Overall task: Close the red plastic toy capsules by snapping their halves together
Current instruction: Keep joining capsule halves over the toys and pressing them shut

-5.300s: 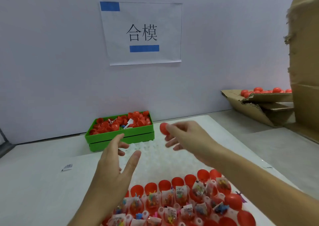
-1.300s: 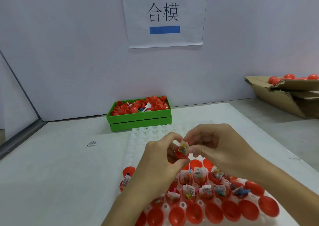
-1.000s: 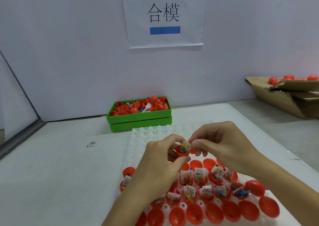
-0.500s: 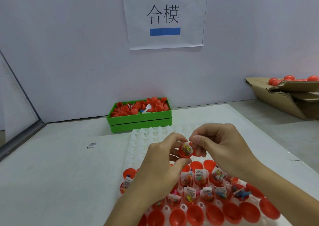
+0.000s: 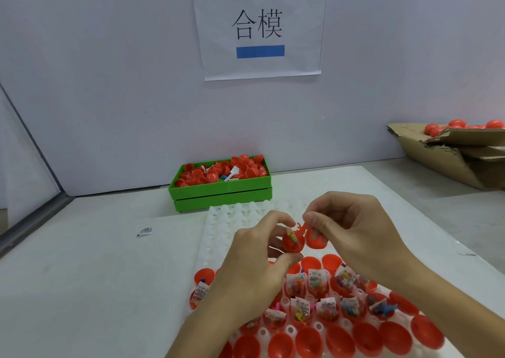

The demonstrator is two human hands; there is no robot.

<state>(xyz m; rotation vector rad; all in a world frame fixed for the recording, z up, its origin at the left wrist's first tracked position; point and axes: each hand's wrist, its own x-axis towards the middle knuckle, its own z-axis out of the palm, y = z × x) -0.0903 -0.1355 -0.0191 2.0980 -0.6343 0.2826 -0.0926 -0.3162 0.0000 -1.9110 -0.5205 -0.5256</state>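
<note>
Nearest, glossy red half-shells (image 5: 310,341) are seated in a bumpy white moulded tray (image 5: 218,221). Above it, a filled capsule half (image 5: 291,241) is pinched by the left hand (image 5: 254,259); an empty cap (image 5: 315,241), just beside it, is pinched by the right hand (image 5: 352,232), seemingly with a small red toy. Since half a second ago the halves have been drawn slightly apart. Farther back, a green crate (image 5: 221,193) is heaped with shells.

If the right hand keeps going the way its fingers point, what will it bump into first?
Probably the filled capsule half that the left hand grips. The right hand holds the other half right beside it, fingers pointing left. Whether the halves already touch is unclear.
</note>
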